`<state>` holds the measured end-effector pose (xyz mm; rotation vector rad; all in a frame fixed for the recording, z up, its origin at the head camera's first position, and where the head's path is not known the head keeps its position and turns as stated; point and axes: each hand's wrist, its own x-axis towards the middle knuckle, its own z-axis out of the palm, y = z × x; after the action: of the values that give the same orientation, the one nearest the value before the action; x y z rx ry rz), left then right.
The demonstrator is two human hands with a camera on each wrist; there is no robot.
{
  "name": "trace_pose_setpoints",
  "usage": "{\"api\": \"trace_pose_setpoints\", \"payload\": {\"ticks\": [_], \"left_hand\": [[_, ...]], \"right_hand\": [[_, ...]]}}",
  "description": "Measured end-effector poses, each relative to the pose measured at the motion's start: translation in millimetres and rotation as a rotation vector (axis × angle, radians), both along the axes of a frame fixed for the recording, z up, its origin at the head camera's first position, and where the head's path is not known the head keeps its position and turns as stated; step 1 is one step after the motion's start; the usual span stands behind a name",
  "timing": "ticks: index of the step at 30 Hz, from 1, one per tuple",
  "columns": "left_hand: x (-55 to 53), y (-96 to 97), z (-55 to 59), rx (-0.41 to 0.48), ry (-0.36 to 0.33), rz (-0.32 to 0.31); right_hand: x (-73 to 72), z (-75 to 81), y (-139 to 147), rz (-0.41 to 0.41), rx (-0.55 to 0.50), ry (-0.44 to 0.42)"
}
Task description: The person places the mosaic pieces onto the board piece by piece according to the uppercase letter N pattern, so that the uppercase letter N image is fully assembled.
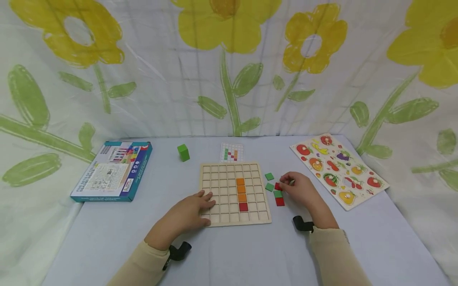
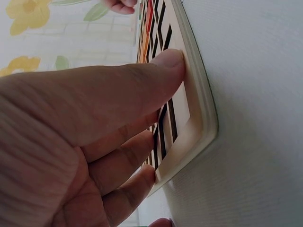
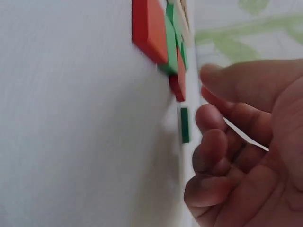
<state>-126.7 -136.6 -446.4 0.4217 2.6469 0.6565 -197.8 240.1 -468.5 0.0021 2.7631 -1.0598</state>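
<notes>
My left hand (image 1: 191, 210) rests on the left edge of a wooden grid board (image 1: 236, 223); in the left wrist view its thumb and fingertips touch the board's top. Three orange tiles (image 1: 241, 189) stand in one column of the grid, with a red tile (image 1: 243, 207) in the cell below them. Right of the board, my right hand (image 1: 298, 187) hovers with bent fingers beside a loose red tile (image 1: 278, 186). The right wrist view has a gap between its fingertips (image 3: 210, 116) and the red tile (image 3: 178, 85), and nothing held. Loose green tiles (image 1: 269, 176) and another red tile (image 1: 280, 201) lie close by.
A pattern card (image 1: 231, 153) with coloured squares lies behind the board. To its left stands a green block (image 1: 183, 152). A flat box (image 1: 139, 171) with a paper on it sits at the far left, and a fruit puzzle board (image 1: 339, 190) lies at the right.
</notes>
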Motion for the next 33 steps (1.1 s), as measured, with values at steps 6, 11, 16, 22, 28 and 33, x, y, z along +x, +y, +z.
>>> {"api": "trace_pose_setpoints", "payload": {"ticks": [6,11,16,22,28,33], "left_hand": [[0.1,0.7,0.7,-0.005,0.005,-0.006],[0.0,0.1,0.9,-0.007,0.009,-0.001],[-0.1,-0.2,0.5,-0.005,0.008,-0.001],[-0.7,-0.8,-3.1,0.006,0.015,-0.007],[-0.6,-1.7,-2.6,0.015,0.019,-0.014],[-0.5,-1.5,-1.5,0.017,0.015,-0.011]], "right_hand": [[0.4,-7.7,3.9,0.001,-0.003,-0.032],[0.8,-8.6,1.8,-0.009,0.014,-0.028],[1.1,-8.7,1.4,-0.004,0.021,-0.031],[1.4,-8.0,1.2,0.012,0.007,-0.005],[2.4,-6.4,1.3,0.013,-0.012,-0.002],[2.4,-2.9,1.7,-0.010,-0.068,-0.004]]}}
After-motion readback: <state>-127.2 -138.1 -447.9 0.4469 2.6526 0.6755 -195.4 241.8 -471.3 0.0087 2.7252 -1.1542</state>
